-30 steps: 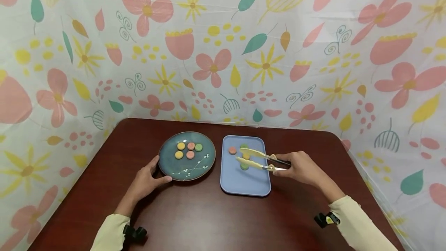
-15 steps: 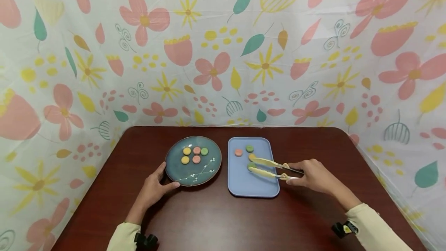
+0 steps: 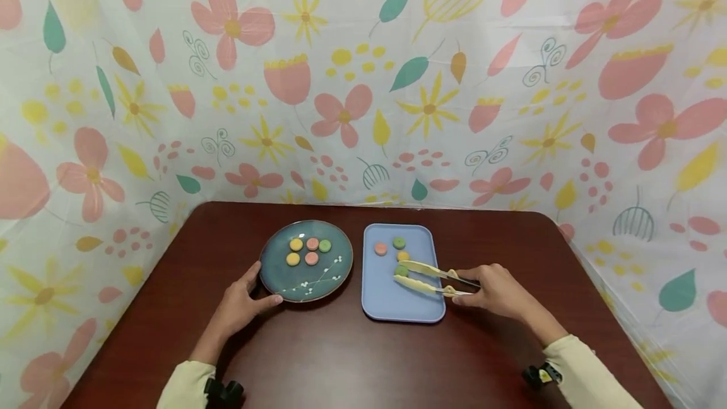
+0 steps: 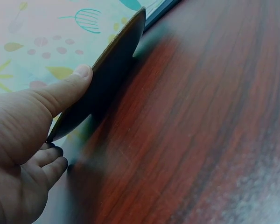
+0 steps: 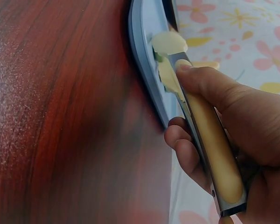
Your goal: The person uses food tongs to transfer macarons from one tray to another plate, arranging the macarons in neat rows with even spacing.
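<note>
My left hand (image 3: 237, 305) holds the near left rim of a round teal plate (image 3: 272, 272), its thumb (image 4: 74, 84) lying on the edge. Yellow, pink and green macarons sit on that plate. With my right hand (image 3: 495, 292) I grip a pair of cream-tipped tongs (image 3: 423, 286), the handle (image 5: 214, 154) lying along thumb and fingers. The tongs' arms are spread, their tips on either side of a green macaron (image 3: 401, 271) on the blue tray (image 3: 400, 305). Just beyond lies a yellow macaron (image 3: 402, 256). Another green macaron (image 3: 399, 243) and a pink one (image 3: 380, 248) sit farther back.
Plate and tray stand side by side on a dark red-brown wooden table (image 3: 318, 358), with a narrow gap between them. A flower-printed cloth (image 3: 363, 81) hangs behind the table and along both sides.
The tongs have come down from above the tray's macarons to either side of the nearer green one. My left hand stays on the plate. The head view has shifted slightly.
</note>
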`<state>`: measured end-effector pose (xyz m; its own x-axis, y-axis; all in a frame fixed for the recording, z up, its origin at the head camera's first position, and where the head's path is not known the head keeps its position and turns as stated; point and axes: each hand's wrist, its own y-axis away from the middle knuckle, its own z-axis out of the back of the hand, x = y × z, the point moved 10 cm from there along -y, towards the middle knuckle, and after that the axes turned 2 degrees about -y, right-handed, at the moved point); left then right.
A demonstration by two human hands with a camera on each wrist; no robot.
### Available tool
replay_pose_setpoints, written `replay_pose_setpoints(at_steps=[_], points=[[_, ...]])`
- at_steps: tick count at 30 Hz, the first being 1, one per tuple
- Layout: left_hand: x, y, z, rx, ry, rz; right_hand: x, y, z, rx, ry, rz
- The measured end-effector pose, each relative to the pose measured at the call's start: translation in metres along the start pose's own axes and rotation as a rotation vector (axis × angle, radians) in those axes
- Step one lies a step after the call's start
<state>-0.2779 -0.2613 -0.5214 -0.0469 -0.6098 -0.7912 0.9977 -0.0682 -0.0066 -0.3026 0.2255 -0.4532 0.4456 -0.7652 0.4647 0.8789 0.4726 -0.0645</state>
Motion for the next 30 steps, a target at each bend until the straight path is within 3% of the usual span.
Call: replay_pose_setpoints(at_steps=[6,19,30], points=[[-0.002,-0.001,0.014,0.001,-0.031,-0.010,0.004,-0.007,-0.006,-0.013,-0.012,0.002],[-0.006,0.001,0.002,-0.001,-0.026,-0.019,-0.008,0.003,-0.001,-0.001,0.005,-0.060],[-0.002,0.002,0.001,0.000,-0.028,-0.005,0.000,-0.002,0.010,-0.003,0.001,-0.006]])
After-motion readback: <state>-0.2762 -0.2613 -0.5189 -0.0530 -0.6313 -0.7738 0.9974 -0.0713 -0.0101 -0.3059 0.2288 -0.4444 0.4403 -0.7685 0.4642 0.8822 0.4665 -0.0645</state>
